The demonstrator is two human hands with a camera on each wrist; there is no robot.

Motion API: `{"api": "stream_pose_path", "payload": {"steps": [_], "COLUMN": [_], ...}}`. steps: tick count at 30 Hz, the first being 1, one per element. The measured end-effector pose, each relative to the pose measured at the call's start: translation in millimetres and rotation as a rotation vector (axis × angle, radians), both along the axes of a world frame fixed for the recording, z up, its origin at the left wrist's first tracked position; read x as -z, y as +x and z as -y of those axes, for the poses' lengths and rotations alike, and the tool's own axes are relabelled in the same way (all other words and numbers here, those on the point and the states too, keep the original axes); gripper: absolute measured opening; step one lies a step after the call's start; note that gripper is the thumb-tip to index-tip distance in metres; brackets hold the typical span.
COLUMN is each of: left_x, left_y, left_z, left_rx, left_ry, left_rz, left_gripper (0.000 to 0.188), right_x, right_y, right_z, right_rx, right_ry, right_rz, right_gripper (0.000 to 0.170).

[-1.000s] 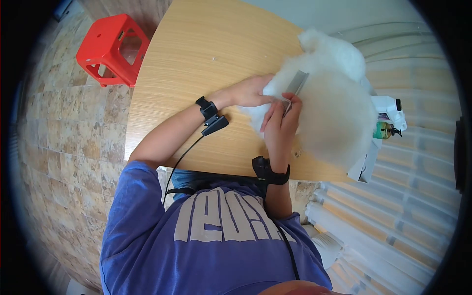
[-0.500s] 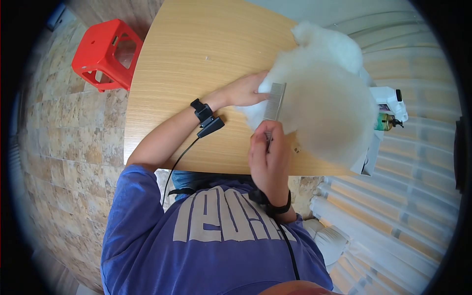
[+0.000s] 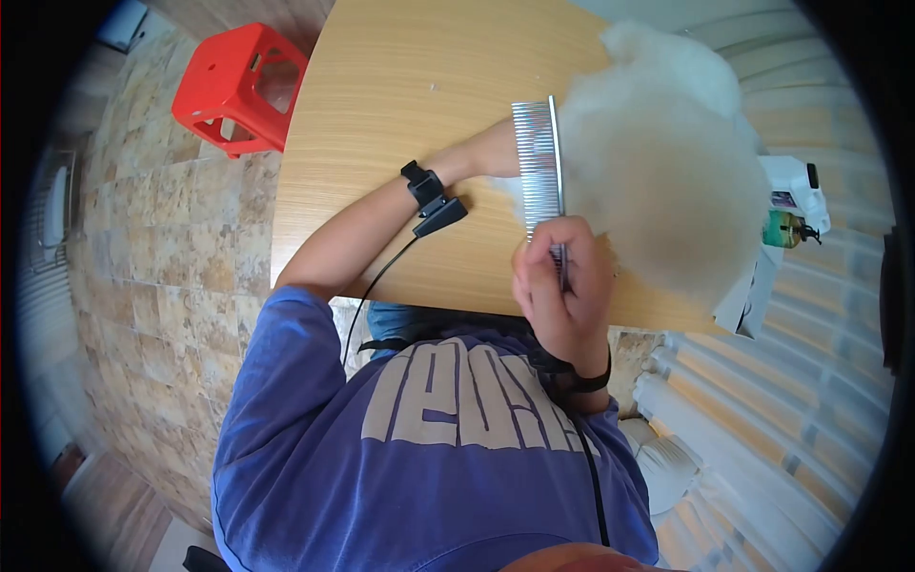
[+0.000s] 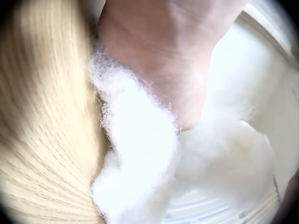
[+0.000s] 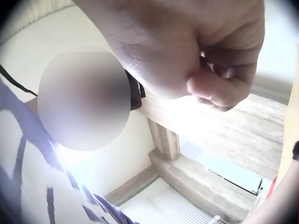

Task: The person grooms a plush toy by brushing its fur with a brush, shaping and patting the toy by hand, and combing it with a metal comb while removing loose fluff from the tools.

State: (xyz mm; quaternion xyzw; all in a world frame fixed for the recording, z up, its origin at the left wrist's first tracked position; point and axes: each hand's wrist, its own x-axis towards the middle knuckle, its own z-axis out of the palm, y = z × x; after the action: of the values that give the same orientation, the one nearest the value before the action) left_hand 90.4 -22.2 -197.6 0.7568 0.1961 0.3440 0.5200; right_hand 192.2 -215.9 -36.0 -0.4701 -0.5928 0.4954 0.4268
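In the head view my right hand (image 3: 575,286) grips a metal comb (image 3: 539,157) by one end, its teeth facing left. The comb stands up from the fist, overlapping my left wrist area and the edge of a large white fluffy dog-like animal (image 3: 658,124) on the table. My left hand (image 3: 494,150) lies against the animal's near left side, its fingers hidden behind the comb and fur. In the left wrist view curly white fur (image 4: 135,135) presses up against that hand (image 4: 163,51). The right wrist view shows my right hand with curled fingers (image 5: 224,88); the comb is hidden there.
The animal is on a wooden table (image 3: 410,114). Beyond it on the right stand a white jug (image 3: 796,191) and a green pump bottle (image 3: 786,229), near sheer curtains (image 3: 762,400). A red stool (image 3: 224,81) stands on the floor to the left.
My right hand has drawn the comb away from the fur, back toward my body, and turned it so the teeth show. My left hand stays at the animal's side.
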Motion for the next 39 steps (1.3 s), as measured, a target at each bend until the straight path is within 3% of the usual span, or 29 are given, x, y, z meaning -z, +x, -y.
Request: {"api": "stream_pose_path", "payload": {"steps": [2,3,8,13,14,16,19,20,22,24,26,28,29,31,34,36,38,39], "left_x": [-27,-15,-19,-12,-17,-31,-63,-76,-98,-119,-140,-156,-157,-158,-160,-167,-175,-176], "left_y": [-4,-1,-2,1,1,1,0,0,-1,-10,-17,-19,-18,-15,-11,-13,-27,-27], "left_z": [7,5,10,1,1,4,6,10,27,43,60,76,79,84,90,91,89,90], "left_rx": [-0.019,-0.039,-0.171,-0.479,-0.474,-0.695,-0.744,-0.723,-0.395,-0.274,-0.155,0.026,0.043,0.106,0.042,0.029,0.129,0.129], "left_ry": [-0.008,0.065,0.155,0.294,0.301,0.440,0.529,0.534,0.064,0.014,-0.037,-0.201,-0.207,-0.017,0.189,0.134,0.073,0.074], "left_rz": [-0.107,-0.022,-0.081,0.147,0.148,0.231,0.333,0.328,0.669,0.640,0.615,0.639,0.632,0.528,0.347,0.359,0.121,0.120], "left_gripper": [0.069,0.070,0.061,0.040,0.040,0.025,0.015,0.015,0.012,0.014,0.016,0.016,0.016,0.011,0.009,0.011,0.015,0.015], "right_x": [0,0,2,2,3,7,8,5,4,8,4,3,5,9,10,14,15,15], "right_y": [3,5,4,11,11,9,6,5,8,17,22,26,25,15,8,11,14,15], "right_z": [3,4,6,9,12,17,20,20,20,15,13,14,13,10,7,7,7,8], "right_rx": [0.000,-0.001,0.004,-0.038,-0.005,0.036,0.126,0.141,0.187,0.093,0.119,0.124,0.142,0.172,0.251,0.238,0.220,0.235], "right_ry": [0.033,0.069,0.156,0.336,0.322,0.313,0.268,0.226,0.180,0.381,0.391,0.359,0.359,0.435,0.475,0.500,0.522,0.532], "right_rz": [-0.030,-0.059,-0.063,0.106,0.047,-0.019,-0.249,-0.254,-0.270,0.077,0.079,0.054,0.052,-0.360,-0.309,-0.280,-0.257,-0.221], "right_gripper": [0.005,0.005,0.008,0.009,0.010,0.012,0.016,0.012,0.009,0.035,0.035,0.005,0.005,0.025,0.038,0.038,0.037,0.036]}}
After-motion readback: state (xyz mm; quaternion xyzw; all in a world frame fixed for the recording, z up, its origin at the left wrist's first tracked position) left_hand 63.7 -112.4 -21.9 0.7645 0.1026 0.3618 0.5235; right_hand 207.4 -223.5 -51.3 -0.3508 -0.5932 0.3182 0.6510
